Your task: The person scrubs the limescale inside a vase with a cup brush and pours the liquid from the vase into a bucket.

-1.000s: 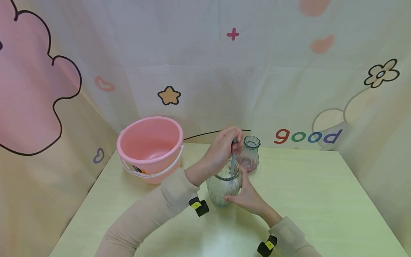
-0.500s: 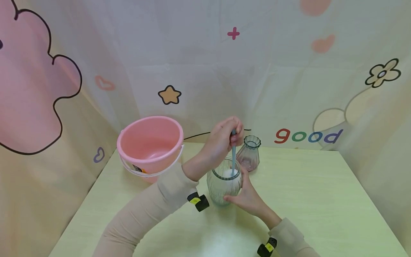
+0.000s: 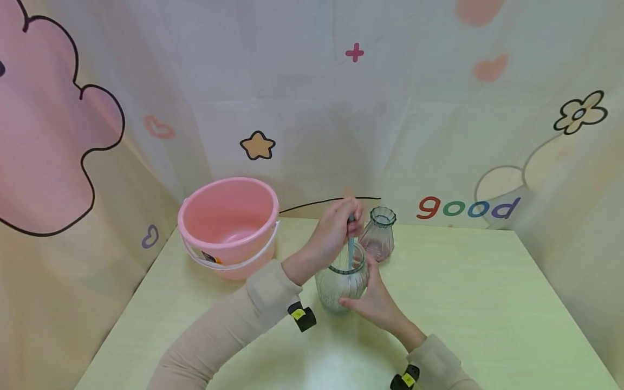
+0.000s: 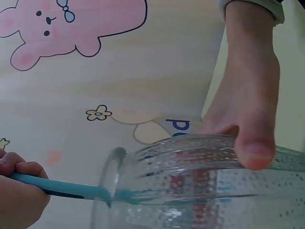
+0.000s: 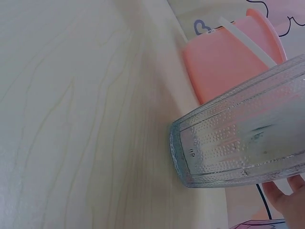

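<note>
My left hand [image 3: 336, 230] grips the light blue handle of a bottle brush [image 4: 66, 188] from above. The brush points down through the mouth of a clear, ribbed glass vase [image 3: 338, 292]; its head inside is hard to make out through the glass. On the vase's right side, my right hand [image 3: 377, 300] holds it, with the thumb [image 4: 255, 152] across the near wall and the fingers behind. In the right wrist view, a cloudy patch shows through the textured wall of the vase. A second, smaller glass vase [image 3: 382, 235] with a purplish base stands just behind the right hand.
A pink bucket [image 3: 229, 244] with a white handle [image 3: 244, 264] stands to the left of the vase, close to the left forearm. The light wooden table [image 3: 468, 303] reaches back to a printed curtain [image 3: 302, 108], which also hangs along both sides.
My left hand rose with the brush half a second ago, showing a white head near the rim, and is now lower again. The right hand and vase stay nearly still.
</note>
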A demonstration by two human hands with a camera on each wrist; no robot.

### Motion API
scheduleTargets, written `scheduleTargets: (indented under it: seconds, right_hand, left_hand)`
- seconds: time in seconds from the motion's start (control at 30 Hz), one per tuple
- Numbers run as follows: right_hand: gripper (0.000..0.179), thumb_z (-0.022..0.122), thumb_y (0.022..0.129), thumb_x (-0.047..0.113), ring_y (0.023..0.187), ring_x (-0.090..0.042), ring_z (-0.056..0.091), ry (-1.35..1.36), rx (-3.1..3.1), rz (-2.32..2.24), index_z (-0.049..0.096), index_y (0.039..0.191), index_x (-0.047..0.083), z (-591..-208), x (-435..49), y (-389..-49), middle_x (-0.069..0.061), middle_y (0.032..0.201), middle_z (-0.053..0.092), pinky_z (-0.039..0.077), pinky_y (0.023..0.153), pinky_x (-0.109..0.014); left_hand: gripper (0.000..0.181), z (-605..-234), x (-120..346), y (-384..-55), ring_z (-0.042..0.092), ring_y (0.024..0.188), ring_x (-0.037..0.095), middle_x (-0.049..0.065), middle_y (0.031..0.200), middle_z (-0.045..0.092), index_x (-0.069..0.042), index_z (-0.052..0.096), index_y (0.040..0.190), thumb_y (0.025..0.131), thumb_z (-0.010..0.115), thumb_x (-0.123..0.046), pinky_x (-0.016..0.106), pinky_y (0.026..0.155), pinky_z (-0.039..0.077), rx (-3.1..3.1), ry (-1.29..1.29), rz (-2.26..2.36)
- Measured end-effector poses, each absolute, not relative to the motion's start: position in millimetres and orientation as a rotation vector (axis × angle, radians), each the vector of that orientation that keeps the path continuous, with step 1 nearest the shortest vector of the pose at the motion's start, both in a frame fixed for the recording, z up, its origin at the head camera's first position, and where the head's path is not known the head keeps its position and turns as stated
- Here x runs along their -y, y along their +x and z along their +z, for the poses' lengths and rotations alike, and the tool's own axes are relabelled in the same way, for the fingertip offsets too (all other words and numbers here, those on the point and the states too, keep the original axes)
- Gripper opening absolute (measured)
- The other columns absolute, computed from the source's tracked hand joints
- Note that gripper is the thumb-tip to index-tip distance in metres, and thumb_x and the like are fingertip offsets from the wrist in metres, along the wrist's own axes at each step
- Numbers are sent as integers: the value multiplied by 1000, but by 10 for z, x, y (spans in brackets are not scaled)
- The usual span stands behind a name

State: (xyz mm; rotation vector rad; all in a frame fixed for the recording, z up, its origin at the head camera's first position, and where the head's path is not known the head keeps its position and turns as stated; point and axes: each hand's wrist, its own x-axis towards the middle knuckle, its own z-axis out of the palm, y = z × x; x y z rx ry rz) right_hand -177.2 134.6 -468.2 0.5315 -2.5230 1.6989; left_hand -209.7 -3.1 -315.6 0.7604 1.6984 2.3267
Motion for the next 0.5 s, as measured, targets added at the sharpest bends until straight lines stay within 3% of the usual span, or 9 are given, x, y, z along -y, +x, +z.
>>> scheduleTargets:
  seconds: [0.37,0.5]
  right_hand:
    - [114,81,67,18,138,-36,13,529,2526,1669,-2,145,30,-4713,-1350,-1780,-14,152,10,15,104,-63]
    - [110,76,73,16,137,-40,11,572,2588,1671,-6,145,28,-4687,-1399,-1781,-19,151,4,16,102,-65]
  left_hand:
    - [25,-3495,-16,-2167,32,58,13,-1,62,31,-8,38,72,94,29,-12,28,61,29,-1836,662,2175]
    - [25,-3503,-18,-2177,32,58,14,0,62,31,-8,38,72,95,29,-12,29,62,29,-1836,659,2166]
